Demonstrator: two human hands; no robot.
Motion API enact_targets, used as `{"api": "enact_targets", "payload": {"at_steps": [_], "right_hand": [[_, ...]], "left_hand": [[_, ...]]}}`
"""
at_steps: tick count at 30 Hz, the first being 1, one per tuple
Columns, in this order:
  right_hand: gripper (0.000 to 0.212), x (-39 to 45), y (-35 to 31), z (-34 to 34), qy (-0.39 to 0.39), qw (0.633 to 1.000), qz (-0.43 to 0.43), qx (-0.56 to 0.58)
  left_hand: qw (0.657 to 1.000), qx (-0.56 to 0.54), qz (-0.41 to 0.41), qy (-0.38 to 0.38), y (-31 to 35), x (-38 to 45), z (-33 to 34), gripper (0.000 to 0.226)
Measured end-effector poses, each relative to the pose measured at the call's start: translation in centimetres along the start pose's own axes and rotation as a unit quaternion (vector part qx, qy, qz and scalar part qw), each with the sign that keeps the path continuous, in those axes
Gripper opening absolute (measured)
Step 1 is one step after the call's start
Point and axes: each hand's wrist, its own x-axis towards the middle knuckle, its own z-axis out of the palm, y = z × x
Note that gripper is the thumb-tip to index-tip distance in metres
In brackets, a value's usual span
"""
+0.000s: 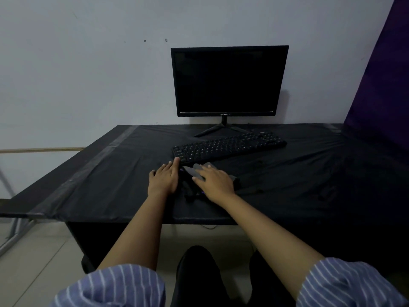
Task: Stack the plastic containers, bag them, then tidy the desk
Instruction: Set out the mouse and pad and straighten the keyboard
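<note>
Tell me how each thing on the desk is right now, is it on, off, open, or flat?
monitor: upright on its stand, screen dark.
keyboard: flat on the desk, set at a slant, untouched.
dark bundle: lying between the hands; too dim to tell what it is.
left hand: fingers straight, flat beside the bundle.
right hand: fingers spread, resting on the bundle.
desk cover: black, wrinkled, taped along the left side.

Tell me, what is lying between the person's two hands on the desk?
In the head view, a small dark bundle, too dim to identify, lies between the left hand and right hand, partly under the right.
</note>
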Motion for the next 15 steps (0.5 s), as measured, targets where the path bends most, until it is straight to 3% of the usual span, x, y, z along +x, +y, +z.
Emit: {"api": "enact_targets", "payload": {"at_steps": [3,11,15], "right_hand": [[0.046,0.0,0.7,-0.3,-0.009,1.0,0.005,0.021],[0.046,0.8,7.1,-3.1,0.034,0.987,0.154,0.005],[0.045,1.1,5.7,-2.5,0.028,0.987,0.156,0.002]], "left_hand": [[1.0,0.018,0.007,-0.002,-0.1,0.0,0.0,0.051],[1.0,-0.001,0.011,0.001,0.0,-0.2,-0.3,0.05],[0.999,-0.038,0.001,0.008,0.0,-0.2,-0.4,0.049]]}}
